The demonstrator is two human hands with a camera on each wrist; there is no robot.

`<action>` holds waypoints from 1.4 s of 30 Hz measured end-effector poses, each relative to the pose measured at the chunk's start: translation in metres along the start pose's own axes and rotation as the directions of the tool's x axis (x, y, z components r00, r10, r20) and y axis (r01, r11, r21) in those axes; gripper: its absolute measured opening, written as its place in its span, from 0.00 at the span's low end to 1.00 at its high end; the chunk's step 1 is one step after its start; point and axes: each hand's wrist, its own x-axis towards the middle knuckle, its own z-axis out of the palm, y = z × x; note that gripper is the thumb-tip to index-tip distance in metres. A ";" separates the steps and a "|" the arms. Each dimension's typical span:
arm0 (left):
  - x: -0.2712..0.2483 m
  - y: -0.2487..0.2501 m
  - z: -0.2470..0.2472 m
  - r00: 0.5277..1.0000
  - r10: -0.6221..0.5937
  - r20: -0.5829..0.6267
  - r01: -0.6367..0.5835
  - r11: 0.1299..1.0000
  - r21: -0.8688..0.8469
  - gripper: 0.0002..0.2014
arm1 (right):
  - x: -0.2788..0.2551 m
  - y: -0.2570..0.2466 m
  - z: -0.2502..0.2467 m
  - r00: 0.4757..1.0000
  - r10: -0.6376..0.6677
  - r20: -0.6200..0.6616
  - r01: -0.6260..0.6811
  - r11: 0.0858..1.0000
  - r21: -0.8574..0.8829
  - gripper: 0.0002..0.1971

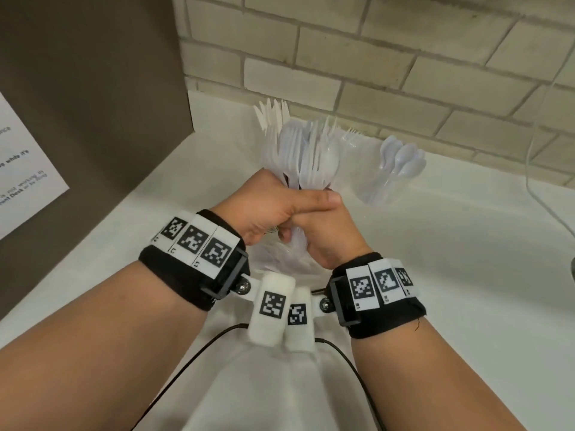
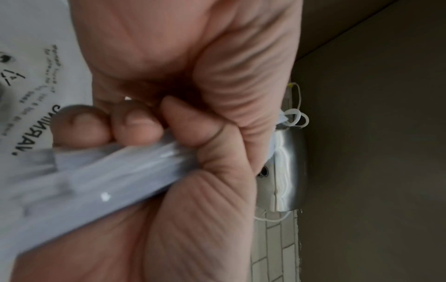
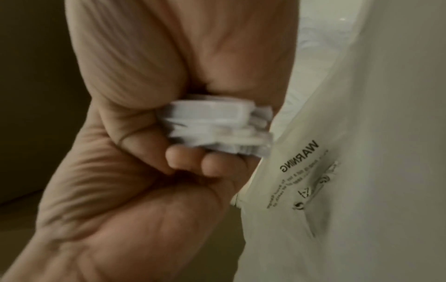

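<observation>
Both hands are clasped together over a white counter (image 1: 451, 290), wrapped round one thick bundle of white plastic cutlery (image 1: 306, 150). The fork and spoon heads fan upward toward the brick wall. My left hand (image 1: 280, 208) grips the bundle from the left with its thumb lying across the top. My right hand (image 1: 325, 241) grips the handles from the right, just below. In the left wrist view the blurred handles (image 2: 101, 177) run through the fist. In the right wrist view the handle ends (image 3: 217, 129) stick out of the curled fingers. A clear plastic bag (image 3: 313, 181) printed WARNING hangs beside them.
More white spoons (image 1: 401, 163) stand in clear plastic at the back right by the brick wall (image 1: 373, 57). A brown panel (image 1: 93, 104) with a paper notice (image 1: 25, 169) closes the left side. A white cable (image 1: 538, 169) runs down the right. A metal fixture (image 2: 287, 171) shows behind my left hand.
</observation>
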 end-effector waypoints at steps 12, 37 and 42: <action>0.000 -0.002 0.007 0.995 0.093 0.029 -0.094 0.995 0.030 0.14 | -0.008 -0.001 -0.010 0.998 0.003 0.067 0.008 0.986 -0.167 0.12; 0.004 -0.044 -0.015 0.938 -0.049 0.342 0.137 0.962 -0.236 0.10 | 0.005 -0.047 -0.051 0.970 -0.063 -0.236 0.037 0.993 -0.112 0.05; 0.006 -0.046 -0.012 0.947 -0.059 0.317 0.132 0.968 -0.215 0.09 | 0.007 -0.047 -0.049 0.973 -0.009 -0.229 -0.030 0.986 -0.166 0.09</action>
